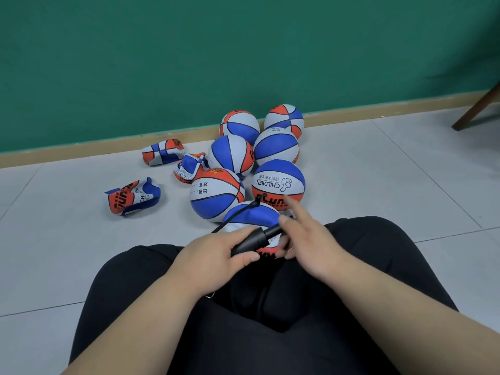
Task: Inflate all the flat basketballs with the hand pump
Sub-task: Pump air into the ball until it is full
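My left hand (216,253) grips the barrel of a black hand pump (253,240) over my lap. My right hand (305,239) holds the pump's far end, its thumb and lower fingers around the handle and its index finger pointing out. A thin black hose (238,213) runs from the pump up over a partly flat blue, white and orange basketball (251,216) lying between my knees. Several round inflated balls (278,182) cluster on the floor ahead. Three crumpled flat balls lie to the left: one (132,196), one (162,152), one (189,167).
My legs in black trousers (270,307) fill the foreground. Grey floor tiles (378,171) stretch to a wooden skirting board and a green wall (243,50). A dark wooden furniture leg (476,106) stands at the far right.
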